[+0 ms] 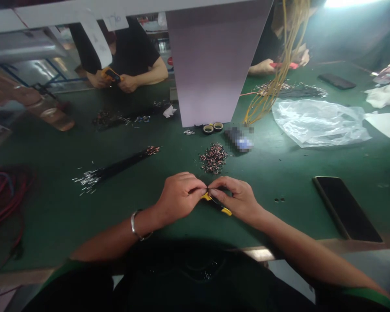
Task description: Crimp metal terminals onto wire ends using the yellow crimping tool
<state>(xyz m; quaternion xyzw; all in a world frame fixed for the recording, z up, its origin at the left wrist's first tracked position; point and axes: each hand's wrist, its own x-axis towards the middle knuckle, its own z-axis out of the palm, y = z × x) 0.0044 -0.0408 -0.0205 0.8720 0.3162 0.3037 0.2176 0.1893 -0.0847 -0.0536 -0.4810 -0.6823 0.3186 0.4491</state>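
Observation:
My left hand (178,197) and my right hand (239,200) meet fingertip to fingertip above the table, both closed in a pinch. Between them is something small and dark, too small to name; a thin dark strand shows by the right fingers. Under the hands lies a tool with yellow-and-black handles (225,211), partly hidden by the fingers. Just beyond the fingertips is a loose pile of short black pieces with coppery ends (213,158). Left of it lies a bundle of black wires (123,166), with silvery tips at one end and coppery tips at the other.
Two tape rolls (208,129) sit at the foot of a pale upright panel (208,65). A phone (344,208) lies at right, a clear plastic bag (321,123) behind it. Red cables (6,195) coil at left. Across the green table (279,234), other people's hands (128,83) hold tools.

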